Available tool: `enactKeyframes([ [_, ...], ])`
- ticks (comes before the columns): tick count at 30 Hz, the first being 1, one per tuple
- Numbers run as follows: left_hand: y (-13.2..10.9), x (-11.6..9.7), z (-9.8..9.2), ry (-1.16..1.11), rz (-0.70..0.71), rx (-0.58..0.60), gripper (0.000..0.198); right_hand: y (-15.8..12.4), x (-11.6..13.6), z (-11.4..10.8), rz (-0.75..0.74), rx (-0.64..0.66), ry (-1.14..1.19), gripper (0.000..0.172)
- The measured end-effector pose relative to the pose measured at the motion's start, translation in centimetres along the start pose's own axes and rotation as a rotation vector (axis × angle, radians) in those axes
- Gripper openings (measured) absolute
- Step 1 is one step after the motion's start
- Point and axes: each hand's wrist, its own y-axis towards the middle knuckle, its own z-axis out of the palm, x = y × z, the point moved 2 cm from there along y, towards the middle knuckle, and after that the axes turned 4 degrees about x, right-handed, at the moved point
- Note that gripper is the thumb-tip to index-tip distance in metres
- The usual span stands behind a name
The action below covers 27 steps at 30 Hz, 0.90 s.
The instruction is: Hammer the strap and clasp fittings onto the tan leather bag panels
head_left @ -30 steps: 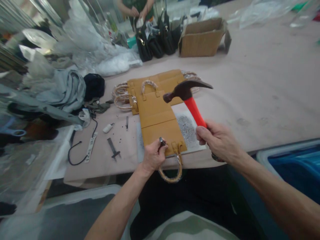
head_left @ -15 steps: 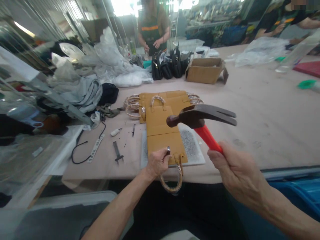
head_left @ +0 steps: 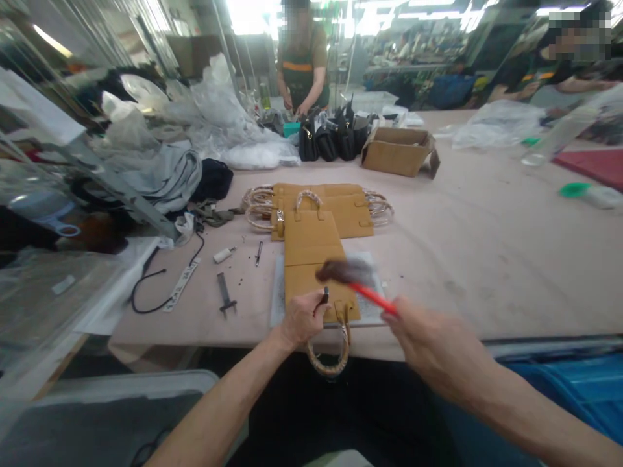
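Observation:
My right hand point(head_left: 426, 334) is closed around the red handle of a claw hammer point(head_left: 374, 297), whose dark head is smeared by motion just above a metal punch point(head_left: 326, 293). The punch stands upright in my closed left hand point(head_left: 304, 316), on the near part of a tan leather bag panel point(head_left: 311, 250). Beneath the panel lies a speckled pale slab point(head_left: 277, 305). A wrapped bag handle point(head_left: 328, 370) hangs from the panel over the table edge. Whether the hammer touches the punch I cannot tell.
More tan panels point(head_left: 357, 217) with wrapped handles lie behind. To the left are a dark metal tool point(head_left: 225, 295), a small white bottle point(head_left: 222, 255) and a black cord point(head_left: 134, 301). Black bags point(head_left: 327, 137), a cardboard box point(head_left: 394, 152) and a co-worker point(head_left: 304, 71) are farther back.
The hammer has come down and a little to the left, toward the top of the punch. My left hand keeps the punch on the panel. The view has tilted up slightly.

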Motion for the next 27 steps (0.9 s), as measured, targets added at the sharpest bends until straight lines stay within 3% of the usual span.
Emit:
enactKeyframes([
  [2, -0.1, 0.1, 0.1, 0.010, -0.002, 0.006, 0.008, -0.4, -1.0, 1.4, -0.028, 0.204, -0.040, 0.036],
  [5, -0.1, 0.1, 0.2, -0.014, 0.007, -0.004, 0.008, -0.2, -2.9, 2.9, 0.094, 0.383, -0.040, 0.034],
  [8, 0.0, -0.1, 0.0, -0.035, 0.019, -0.011, 0.008, 1.0, -4.5, 5.7, 0.233, 0.450, -0.077, 0.033],
  [14, 0.0, -0.2, -0.4, -0.090, -0.025, 0.043, 0.008, 2.8, -6.6, 14.6, 0.419, 0.555, -0.139, 0.032],
  [17, 0.0, -0.2, 0.0, -0.219, -0.135, 0.018, 0.008, 2.6, -7.0, 16.9, 0.466, 0.546, -0.148, 0.036],
  [19, 0.3, 0.1, -0.1, -0.416, -0.279, -0.062, 0.012, 2.3, -7.1, 17.3, 0.492, 0.546, -0.152, 0.039],
  [21, 0.7, 1.1, -1.2, -0.651, -0.458, -0.223, 0.026, 2.2, -7.2, 17.2, 0.511, 0.551, -0.149, 0.041],
  [23, 1.3, 2.8, -3.4, -0.737, -0.602, -0.378, 0.038, 2.2, -7.1, 17.1, 0.520, 0.559, -0.148, 0.042],
  [25, 1.9, 4.9, -6.5, -0.527, -0.691, -0.397, 0.040, 2.3, -7.1, 16.9, 0.525, 0.567, -0.151, 0.042],
  [27, 2.5, 7.0, -9.5, -0.074, -0.762, -0.249, 0.031, 2.4, -7.0, 16.8, 0.523, 0.577, -0.158, 0.042],
])
